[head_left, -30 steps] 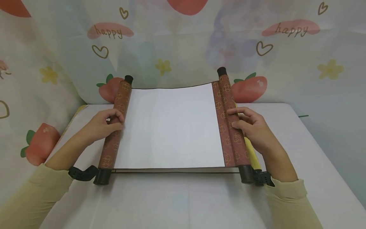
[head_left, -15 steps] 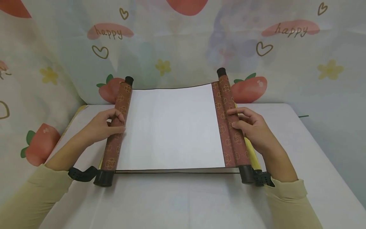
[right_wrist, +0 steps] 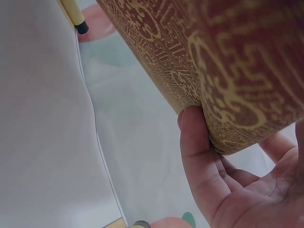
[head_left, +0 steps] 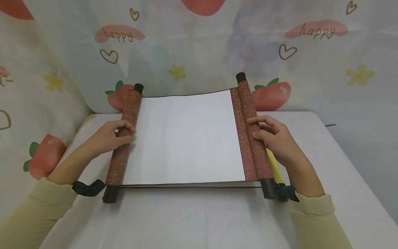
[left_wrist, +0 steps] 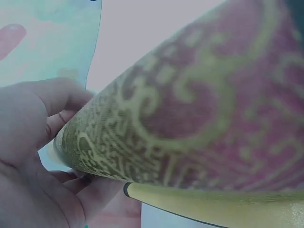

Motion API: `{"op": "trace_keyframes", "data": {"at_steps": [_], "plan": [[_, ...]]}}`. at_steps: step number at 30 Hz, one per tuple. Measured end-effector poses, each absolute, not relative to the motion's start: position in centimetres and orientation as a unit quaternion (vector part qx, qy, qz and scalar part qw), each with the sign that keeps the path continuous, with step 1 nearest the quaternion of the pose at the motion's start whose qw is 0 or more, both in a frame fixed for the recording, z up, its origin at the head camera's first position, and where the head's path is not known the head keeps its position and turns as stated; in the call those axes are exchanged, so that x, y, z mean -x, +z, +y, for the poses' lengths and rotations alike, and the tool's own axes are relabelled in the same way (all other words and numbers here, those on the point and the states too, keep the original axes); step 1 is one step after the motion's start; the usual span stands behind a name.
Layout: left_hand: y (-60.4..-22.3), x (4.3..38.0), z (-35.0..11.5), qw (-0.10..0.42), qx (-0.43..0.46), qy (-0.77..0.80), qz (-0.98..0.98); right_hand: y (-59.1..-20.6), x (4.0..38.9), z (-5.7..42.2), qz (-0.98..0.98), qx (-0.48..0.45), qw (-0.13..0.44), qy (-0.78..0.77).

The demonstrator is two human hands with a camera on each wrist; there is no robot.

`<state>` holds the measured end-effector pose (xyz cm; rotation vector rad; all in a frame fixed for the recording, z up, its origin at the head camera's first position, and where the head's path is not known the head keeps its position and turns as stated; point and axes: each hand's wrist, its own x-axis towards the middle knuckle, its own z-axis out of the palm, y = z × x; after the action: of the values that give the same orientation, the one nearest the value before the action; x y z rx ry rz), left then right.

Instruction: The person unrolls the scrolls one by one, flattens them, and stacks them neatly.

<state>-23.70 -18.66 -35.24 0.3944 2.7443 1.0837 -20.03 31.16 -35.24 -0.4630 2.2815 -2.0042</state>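
A partly unrolled scroll lies across the middle of the head view, with a blank white sheet (head_left: 186, 138) between two rollers. Reddish-brown, gold-patterned cloth covers the left roller (head_left: 119, 160), which leans slightly. My left hand (head_left: 107, 138) grips it near mid-length, with thumb and fingers curled round it. On the other side, my right hand (head_left: 276, 140) holds the right roller (head_left: 261, 155) between thumb and fingers. A flat band of the same brocade runs along that roller's inner side. Black knobs cap both rollers. In the right wrist view the thumb (right_wrist: 195, 133) presses against the patterned cloth (right_wrist: 237, 85).
The scroll is over a table with a white cover (head_left: 199, 221). Behind it hangs a printed backdrop (head_left: 199, 45) with fruit, hearts and lettering. A yellow strip (head_left: 274, 166) shows beside the right roller. Both wrists wear black straps (head_left: 88, 188).
The left roller has shifted a little right, then back left, turning slightly as its flower pattern moves. My left fingers shift with it. The right hand and right roller have stayed nearly still.
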Motion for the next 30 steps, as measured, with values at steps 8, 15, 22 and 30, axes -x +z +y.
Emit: {"op": "trace_keyframes", "data": {"at_steps": [8,15,22,30], "plan": [[-35.8,23.9,-18.9,0.085,-0.136,0.360,0.919,-35.5,20.0,31.1,0.748,0.145,0.036,-0.646],[-35.7,24.0,-19.2,0.085,-0.128,0.342,0.927,-35.3,20.0,31.2,0.751,0.149,0.033,-0.642],[-36.0,24.0,-19.5,0.085,-0.126,0.339,0.928,-35.3,20.1,31.2,0.751,0.148,0.036,-0.643],[-36.0,23.8,-19.8,0.096,-0.131,0.334,0.928,-35.3,20.1,31.1,0.744,0.149,0.039,-0.651]]}}
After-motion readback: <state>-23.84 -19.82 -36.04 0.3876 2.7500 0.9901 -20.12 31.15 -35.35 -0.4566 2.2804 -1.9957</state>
